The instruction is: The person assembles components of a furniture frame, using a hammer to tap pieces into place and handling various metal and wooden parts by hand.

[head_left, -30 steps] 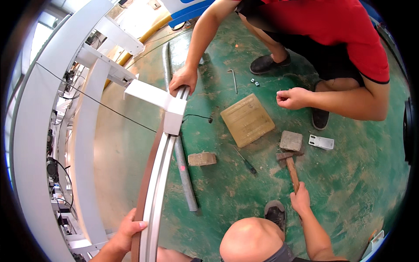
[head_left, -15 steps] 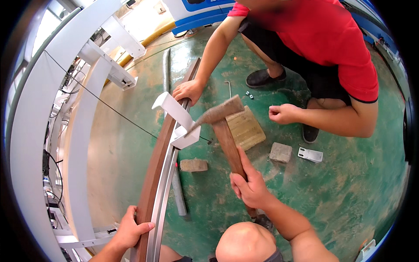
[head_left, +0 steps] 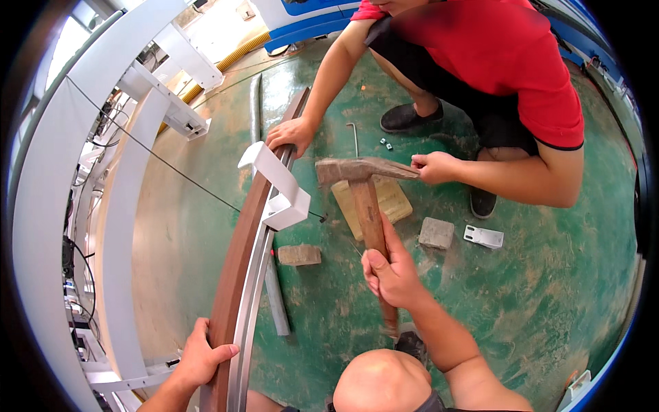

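Far L: white metal frame (head_left: 51,213), tall, curving w/ the lens; yellow ribbed hose (head_left: 246,51) on the floor behind it. Next, L hand (head_left: 200,358) grasps the near end of the brown beam (head_left: 235,275), thumb over the top, fingers round the outer side. Beam slants up & away, w/ a silver rail (head_left: 251,309) along its R side. A bent white bracket (head_left: 290,196) sits on the rail, approx. mid-length. Just beyond the bracket, co-worker's hand (head_left: 292,132) is gripping the beam from above.

R of beam: grey pipe (head_left: 277,305) on the green floor, partly behind the beam, w/ a brick (head_left: 299,255) just beside it. Then R hand (head_left: 392,275), clenched round the wooden handle of the hammer (head_left: 372,223); head is up top, roughly crosswise, blunt end L, tapered end R. Behind the head: hex key (head_left: 356,141), yellowish slab (head_left: 395,204) & small metal bits (head_left: 386,144), all on floor. Person's knee (head_left: 381,381) below.

Further R: co-worker's other hand (head_left: 438,168), fingers curled in, right by the hammer's tapered tip in view; can't tell from this angle if they touch. Grey block (head_left: 436,233) below, slotted silver plate (head_left: 484,237) nr it. Co-worker in red shirt (head_left: 498,82) squats opp.
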Demonstrator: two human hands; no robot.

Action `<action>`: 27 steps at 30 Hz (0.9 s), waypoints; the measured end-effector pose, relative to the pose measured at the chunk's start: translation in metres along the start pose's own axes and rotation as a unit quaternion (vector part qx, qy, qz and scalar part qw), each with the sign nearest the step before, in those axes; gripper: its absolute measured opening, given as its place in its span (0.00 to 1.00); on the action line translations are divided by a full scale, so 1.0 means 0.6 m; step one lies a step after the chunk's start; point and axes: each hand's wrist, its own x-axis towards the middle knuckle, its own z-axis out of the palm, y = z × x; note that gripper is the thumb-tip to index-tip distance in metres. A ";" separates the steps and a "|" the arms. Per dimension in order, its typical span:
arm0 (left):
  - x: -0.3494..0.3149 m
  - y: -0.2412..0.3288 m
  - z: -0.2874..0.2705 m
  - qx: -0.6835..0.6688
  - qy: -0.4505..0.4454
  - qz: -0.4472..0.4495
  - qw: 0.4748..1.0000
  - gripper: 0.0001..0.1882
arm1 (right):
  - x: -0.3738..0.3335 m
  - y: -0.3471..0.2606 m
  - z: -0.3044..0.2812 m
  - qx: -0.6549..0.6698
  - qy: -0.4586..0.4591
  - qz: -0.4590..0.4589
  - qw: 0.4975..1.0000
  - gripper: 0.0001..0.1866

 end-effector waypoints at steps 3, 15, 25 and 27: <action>-0.004 0.001 0.002 -0.026 0.001 -0.004 1.000 0.44 | 0.022 0.010 0.035 0.016 -0.074 0.007 0.997 0.38; -0.002 0.015 0.002 -0.092 -0.002 -0.011 0.996 0.38 | 0.019 0.023 0.019 0.038 -0.043 -0.116 0.992 0.39; 0.033 -0.007 0.014 -0.105 0.002 0.031 0.994 0.34 | 0.030 -0.028 -0.003 0.061 0.069 -0.219 0.971 0.35; 0.018 -0.005 0.009 -0.072 0.024 0.027 0.997 0.34 | 0.056 0.051 0.015 -0.050 -0.040 -0.117 0.991 0.35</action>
